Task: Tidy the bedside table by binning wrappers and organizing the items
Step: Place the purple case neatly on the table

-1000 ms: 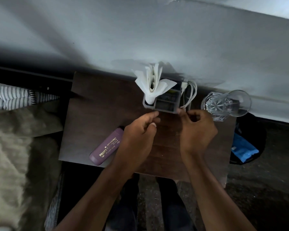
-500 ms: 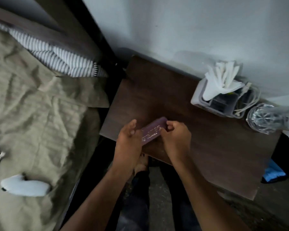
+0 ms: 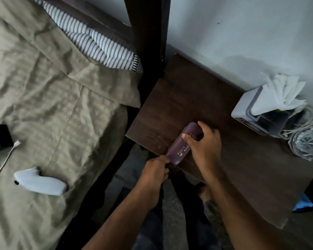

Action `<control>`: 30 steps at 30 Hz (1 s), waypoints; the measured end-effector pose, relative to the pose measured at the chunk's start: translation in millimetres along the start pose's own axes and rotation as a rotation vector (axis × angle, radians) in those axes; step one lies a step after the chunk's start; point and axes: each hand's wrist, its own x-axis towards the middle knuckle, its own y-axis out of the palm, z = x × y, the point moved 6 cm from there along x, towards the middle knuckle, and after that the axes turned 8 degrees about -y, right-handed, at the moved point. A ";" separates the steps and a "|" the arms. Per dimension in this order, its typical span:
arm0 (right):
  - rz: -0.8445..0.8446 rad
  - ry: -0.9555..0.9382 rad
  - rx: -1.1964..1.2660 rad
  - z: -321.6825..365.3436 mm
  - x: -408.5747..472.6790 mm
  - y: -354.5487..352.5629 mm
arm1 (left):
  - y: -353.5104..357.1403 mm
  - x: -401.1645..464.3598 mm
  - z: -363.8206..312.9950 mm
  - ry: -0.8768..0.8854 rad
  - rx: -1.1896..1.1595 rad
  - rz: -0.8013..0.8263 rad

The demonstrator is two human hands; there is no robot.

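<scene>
A purple case [image 3: 183, 143] with gold lettering lies at the near left edge of the dark wooden surface [image 3: 197, 98], one end overhanging the edge. The right hand [image 3: 203, 147] has a closed grip on its far half, thumb across the top and fingers curled over the far side. The left hand [image 3: 154, 175] pinches the case's near end with closed fingers. At the back right stands a grey organizer [image 3: 249, 110] with white tissues [image 3: 282, 92], a coiled white cable [image 3: 300, 123] and a clear glass [image 3: 309, 144] beside it.
</scene>
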 end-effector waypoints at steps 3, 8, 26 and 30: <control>0.003 0.025 0.021 -1.0 1.6 2.1 | 8.3 1.7 -0.3 -0.023 -0.062 0.050; -0.040 0.069 0.130 -6.5 10.8 -0.8 | 9.6 1.7 -10.5 -0.014 -0.185 0.022; -0.298 0.329 0.900 -7.3 47.3 -26.1 | 73.4 -19.4 -182.6 0.621 0.365 -0.077; -0.192 0.298 0.848 0.9 65.6 -26.8 | 93.2 -8.3 -199.3 0.658 0.464 -0.007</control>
